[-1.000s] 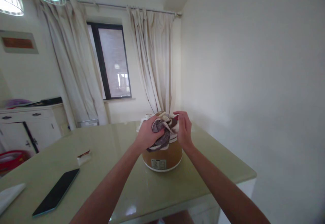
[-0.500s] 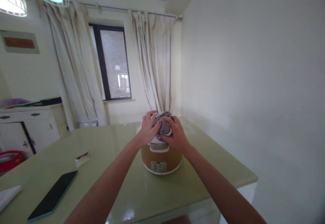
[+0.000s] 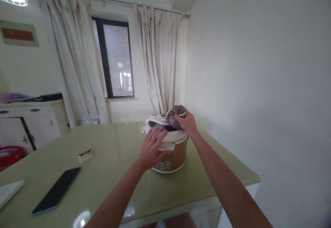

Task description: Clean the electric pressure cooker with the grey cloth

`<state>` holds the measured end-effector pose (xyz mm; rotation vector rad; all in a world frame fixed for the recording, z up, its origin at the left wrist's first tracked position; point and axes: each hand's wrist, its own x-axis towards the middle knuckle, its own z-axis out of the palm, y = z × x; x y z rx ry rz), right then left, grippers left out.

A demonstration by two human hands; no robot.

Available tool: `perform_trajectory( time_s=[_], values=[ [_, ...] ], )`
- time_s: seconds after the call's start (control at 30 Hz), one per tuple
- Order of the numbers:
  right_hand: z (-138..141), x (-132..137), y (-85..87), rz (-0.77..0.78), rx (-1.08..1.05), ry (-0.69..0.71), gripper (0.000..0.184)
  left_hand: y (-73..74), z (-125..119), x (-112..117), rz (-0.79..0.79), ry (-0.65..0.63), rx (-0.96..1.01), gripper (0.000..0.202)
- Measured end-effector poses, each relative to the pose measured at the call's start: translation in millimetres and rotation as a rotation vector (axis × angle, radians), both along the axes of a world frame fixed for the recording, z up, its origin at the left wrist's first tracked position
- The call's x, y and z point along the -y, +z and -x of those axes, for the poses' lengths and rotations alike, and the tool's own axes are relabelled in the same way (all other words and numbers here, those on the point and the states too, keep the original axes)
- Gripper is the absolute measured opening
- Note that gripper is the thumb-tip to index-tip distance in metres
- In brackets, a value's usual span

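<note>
A tan rice cooker (image 3: 178,154) with a white lid stands on the pale green table (image 3: 108,172). My left hand (image 3: 152,147) lies flat with fingers spread against the cooker's front left side and lid rim. Closed on a bunched grey and brown cloth (image 3: 174,114), my right hand (image 3: 187,122) presses it onto the far right of the lid.
A black phone (image 3: 57,190) lies on the table at the left, with a small wrapped item (image 3: 85,155) beyond it and a white paper (image 3: 9,191) at the left edge. A white cabinet (image 3: 31,124) stands at the left. Curtains and a window are behind; a wall is close on the right.
Both hands held the cloth bunched on top of the cooker. Now the left hand has let go and rests open on the cooker's side, while the right hand moved the cloth toward the lid's far right.
</note>
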<state>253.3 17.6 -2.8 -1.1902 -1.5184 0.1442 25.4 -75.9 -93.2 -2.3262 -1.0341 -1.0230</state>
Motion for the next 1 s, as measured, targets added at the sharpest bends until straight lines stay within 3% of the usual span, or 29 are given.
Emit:
perform_trajectory(
  time_s=[0.1,0.2,0.33,0.4,0.47,0.57,0.63,0.73,0.8,0.87,0.93,1.0],
  values=[
    [5.2,19.2,-12.4,-0.137,-0.011,-0.021,0.047,-7.5,-4.5,-5.2,-0.058,0.033,0.01,0.072],
    [2.1,35.5,-20.0,-0.184,-0.139,0.161,0.042,-11.7,-12.6,-6.6,-0.089,0.069,0.037,0.073],
    [-8.5,48.2,-29.0,-0.052,-0.578,0.421,0.044,-21.7,-43.5,-3.5,-0.127,0.13,0.05,0.067],
    [-13.2,53.2,-37.7,-0.015,-0.806,0.455,0.051,-25.0,-70.3,1.9,-0.121,0.167,0.055,0.062],
    [-18.2,57.3,-50.3,-0.105,-0.986,0.358,0.055,-22.9,-98.9,10.9,-0.082,0.21,0.075,0.061],
    [-29.5,61.2,-77.5,-0.312,-1.118,0.038,0.058,-6.6,-122.6,24.9,-0.034,0.231,0.113,0.068],
    [-39.0,63.6,-102.1,-0.342,-1.137,-0.145,0.063,10.9,-113.5,26.4,0.012,0.152,0.126,0.063],
    [-47.2,69.6,-144.4,-0.216,-1.069,-0.266,0.072,36.5,-66.0,5.0,0.085,0.022,0.276,0.037],
    [-43.7,74.8,-169.5,-0.111,-0.98,-0.248,0.073,45.8,-27.8,-23.3,0.072,0.147,0.542,0.038],
    [-34.2,79.6,-187.0,-0.056,-0.916,-0.183,0.071,45.7,1.9,-54.1,0.182,0.183,0.796,0.05],
    [-23.4,82.4,-196.6,-0.032,-0.876,-0.145,0.071,37.4,18.1,-78.6,0.497,0.061,0.941,0.056],
    [-15.3,81.9,-200.6,-0.014,-0.836,-0.161,0.074,25.6,22.6,-92.3,0.717,-0.095,1.031,0.064]
  ],
)
